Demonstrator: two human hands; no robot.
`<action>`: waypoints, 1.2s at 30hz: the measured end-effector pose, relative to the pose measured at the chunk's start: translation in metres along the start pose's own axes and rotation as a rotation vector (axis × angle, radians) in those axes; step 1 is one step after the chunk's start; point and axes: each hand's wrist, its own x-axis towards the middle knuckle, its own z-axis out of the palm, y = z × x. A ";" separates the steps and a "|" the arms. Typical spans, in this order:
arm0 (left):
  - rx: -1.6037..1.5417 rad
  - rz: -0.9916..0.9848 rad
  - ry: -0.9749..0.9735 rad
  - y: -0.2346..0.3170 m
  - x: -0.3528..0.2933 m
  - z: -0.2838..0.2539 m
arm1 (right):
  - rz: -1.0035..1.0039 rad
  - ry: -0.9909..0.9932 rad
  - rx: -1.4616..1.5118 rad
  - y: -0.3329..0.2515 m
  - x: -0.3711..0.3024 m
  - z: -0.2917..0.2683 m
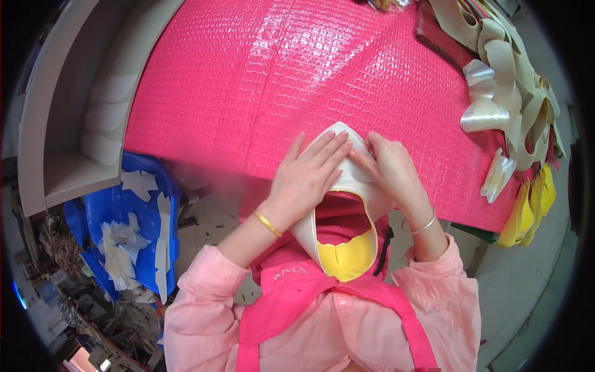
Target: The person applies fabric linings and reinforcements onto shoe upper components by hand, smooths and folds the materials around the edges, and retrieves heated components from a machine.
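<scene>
A white shoe upper [339, 133] with a pointed toe lies at the table's near edge, its toe pointing away from me. Its wide opening faces me and shows a yellow lining [347, 255]. My left hand [307, 177] rests flat across the left side of the toe, fingers stretched out and close together. On the other side, my right hand [393, 167] has its fingers curled and its thumb pressed against the upper, near my left fingertips. The undersides of both hands are hidden.
A pink textured cover [248, 80] lies over the table. Cream strips [517, 93] and shiny pale pieces [486, 111] are heaped at the right, above yellow shoe-shaped pieces [527, 211]. To the left stand a grey open shelf [59, 118] and a blue bin [170, 229] holding white scraps.
</scene>
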 end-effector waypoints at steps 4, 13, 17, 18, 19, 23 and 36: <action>0.005 0.008 -0.011 0.002 0.002 -0.002 | 0.182 -0.011 -0.286 0.005 -0.026 -0.015; 0.010 0.099 -0.019 -0.016 -0.013 -0.013 | -0.451 -0.043 -0.382 -0.001 -0.056 0.016; 0.071 0.261 -0.164 -0.058 -0.063 -0.042 | -0.377 -0.074 -0.336 -0.001 -0.056 0.013; 0.107 0.245 -0.142 -0.062 -0.072 -0.051 | -0.369 -0.079 -0.323 -0.002 -0.055 0.010; 0.111 0.237 -0.143 -0.059 -0.078 -0.050 | -0.372 -0.087 -0.309 -0.004 -0.054 0.009; 0.007 0.164 0.273 -0.024 -0.067 -0.033 | -0.424 -0.019 -0.313 -0.007 -0.049 0.008; 0.103 0.468 0.095 -0.058 -0.058 -0.033 | -0.441 0.025 -0.314 -0.005 -0.052 0.014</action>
